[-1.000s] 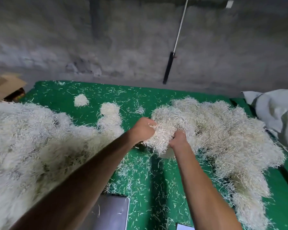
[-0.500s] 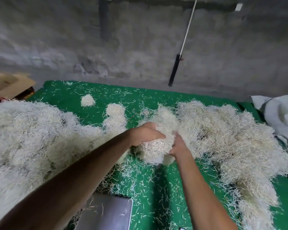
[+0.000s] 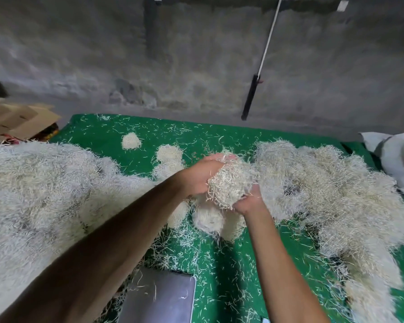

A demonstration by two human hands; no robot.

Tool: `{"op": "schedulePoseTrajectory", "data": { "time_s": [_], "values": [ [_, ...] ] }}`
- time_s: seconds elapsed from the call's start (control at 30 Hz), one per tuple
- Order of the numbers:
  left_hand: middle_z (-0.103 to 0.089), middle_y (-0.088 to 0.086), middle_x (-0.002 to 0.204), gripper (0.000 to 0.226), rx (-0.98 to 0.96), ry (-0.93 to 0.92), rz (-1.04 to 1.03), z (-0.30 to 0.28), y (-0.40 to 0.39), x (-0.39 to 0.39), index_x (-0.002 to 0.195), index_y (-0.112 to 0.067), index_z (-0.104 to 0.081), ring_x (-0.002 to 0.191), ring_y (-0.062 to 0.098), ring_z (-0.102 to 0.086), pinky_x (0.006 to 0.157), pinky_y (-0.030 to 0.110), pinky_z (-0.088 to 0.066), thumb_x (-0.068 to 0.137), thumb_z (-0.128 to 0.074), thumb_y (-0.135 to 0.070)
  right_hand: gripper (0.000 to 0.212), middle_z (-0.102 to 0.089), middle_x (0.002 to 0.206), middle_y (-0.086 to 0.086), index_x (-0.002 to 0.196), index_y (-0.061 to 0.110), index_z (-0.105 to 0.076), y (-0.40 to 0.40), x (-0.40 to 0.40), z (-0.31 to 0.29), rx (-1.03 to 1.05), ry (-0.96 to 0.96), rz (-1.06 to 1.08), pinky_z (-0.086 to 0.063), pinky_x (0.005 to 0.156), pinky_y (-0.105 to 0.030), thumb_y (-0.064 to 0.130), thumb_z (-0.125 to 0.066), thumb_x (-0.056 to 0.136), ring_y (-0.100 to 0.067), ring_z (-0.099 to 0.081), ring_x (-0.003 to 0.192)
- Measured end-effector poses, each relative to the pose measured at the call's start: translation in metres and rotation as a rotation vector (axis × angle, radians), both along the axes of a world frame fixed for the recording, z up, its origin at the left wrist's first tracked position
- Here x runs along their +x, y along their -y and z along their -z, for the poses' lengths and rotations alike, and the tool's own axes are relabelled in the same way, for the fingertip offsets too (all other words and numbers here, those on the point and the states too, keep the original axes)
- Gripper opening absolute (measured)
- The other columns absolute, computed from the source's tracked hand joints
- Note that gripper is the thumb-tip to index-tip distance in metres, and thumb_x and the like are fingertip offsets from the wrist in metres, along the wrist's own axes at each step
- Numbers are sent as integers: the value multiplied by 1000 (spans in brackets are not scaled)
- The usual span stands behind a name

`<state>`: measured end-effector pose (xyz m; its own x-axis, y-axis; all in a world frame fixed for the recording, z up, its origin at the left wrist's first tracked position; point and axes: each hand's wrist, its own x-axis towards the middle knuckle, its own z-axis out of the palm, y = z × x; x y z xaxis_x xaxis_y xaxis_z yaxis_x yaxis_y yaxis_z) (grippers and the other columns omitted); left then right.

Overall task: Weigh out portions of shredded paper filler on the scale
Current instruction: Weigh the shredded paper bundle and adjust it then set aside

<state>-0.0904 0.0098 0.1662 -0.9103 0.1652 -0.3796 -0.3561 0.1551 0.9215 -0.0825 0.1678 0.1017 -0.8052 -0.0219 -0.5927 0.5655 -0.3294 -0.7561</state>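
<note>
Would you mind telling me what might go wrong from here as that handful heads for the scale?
1. The clump is loose between the left hand and right hand; strands poke out and may drop on the green cloth, shrinking the portion.
2. Stray shreds already lie on the scale platform and could skew the reading.

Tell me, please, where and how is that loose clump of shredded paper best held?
Cup the clump from opposite sides and underneath, as the left hand and right hand do: it is a loose, shedding ball, so a pinch would probably pull away only strands.
</note>
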Motion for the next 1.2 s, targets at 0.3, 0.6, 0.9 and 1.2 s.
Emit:
{"op": "schedulePoseTrajectory", "data": {
  "time_s": [0.3, 0.6, 0.9, 1.2],
  "values": [
    [-32, 8, 160, 125, -531, -105, 208, 14, 27, 0, 153, -27, -31, 131, 23, -49, 105, 42, -39, 51, -80, -82, 84, -6, 171, -18, 165, 22, -12, -67, -63, 3, -109, -123, 417, -16, 122, -66, 57, -53, 100, -45, -9, 155],
    [-17, 2, 166, 99, -354, -52, 205, 26, 3, -11, 157, -31, -21, 145, 28, -32, 104, 37, -32, 78, -77, -54, 64, -61, 139, -25, 145, 11, -53, -1, -22, 13, -401, 1, 17, -48, 107, -57, 56, -53, 100, -42, -61, 126],
    [-51, -1, 120, 55, -422, -136, 151, 58, 28, -8, 128, -15, -54, 97, 13, -47, 63, 17, -45, 81, -76, -34, 59, -24, 167, -19, 161, 12, -26, -87, -50, 28, 4, -89, 410, -27, 124, -51, 26, -48, 108, -37, -27, 152],
    [-42, -2, 146, 59, -183, -23, 34, 64, -9, -12, 146, -17, -44, 128, 24, -49, 82, 33, -45, 91, -65, -17, 72, -33, 162, -21, 162, 29, -25, -8, -15, 34, -72, 160, 86, -35, 113, -66, 52, -55, 101, -44, -40, 140]
  ]
}}
